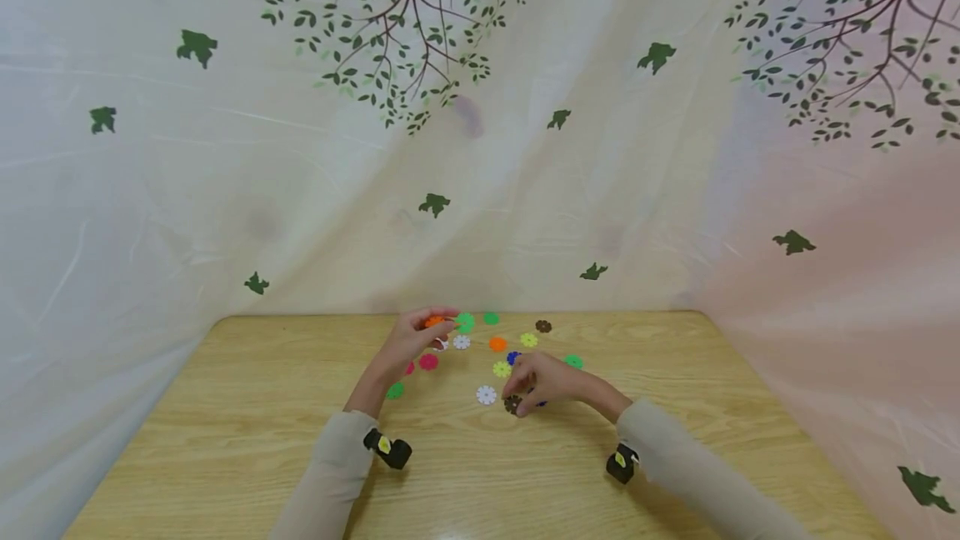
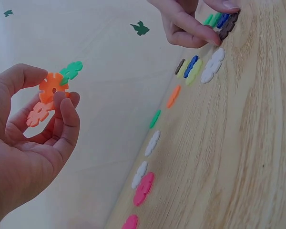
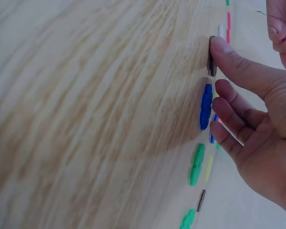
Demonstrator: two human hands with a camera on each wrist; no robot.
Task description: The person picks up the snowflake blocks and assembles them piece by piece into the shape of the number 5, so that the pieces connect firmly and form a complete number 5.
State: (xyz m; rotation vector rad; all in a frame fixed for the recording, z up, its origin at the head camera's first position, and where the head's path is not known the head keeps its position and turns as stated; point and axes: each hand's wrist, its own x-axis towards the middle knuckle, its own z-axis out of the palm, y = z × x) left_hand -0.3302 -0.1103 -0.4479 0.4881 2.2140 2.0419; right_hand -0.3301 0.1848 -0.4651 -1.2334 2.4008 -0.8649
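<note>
My left hand is raised over the far part of the table, pinching a joined set of notched flower-shaped plastic discs. In the left wrist view the set shows an orange disc, a second orange disc and a green disc slotted at angles. My right hand is low at the table, thumb and fingertip on a brown notched disc. The right wrist view shows that brown disc edge-on under the thumb. A blue disc lies beside the right hand's other fingers.
Loose discs lie on the wooden table: white, yellow, orange, pink, green and brown among them. A printed curtain hangs along the table's far edge.
</note>
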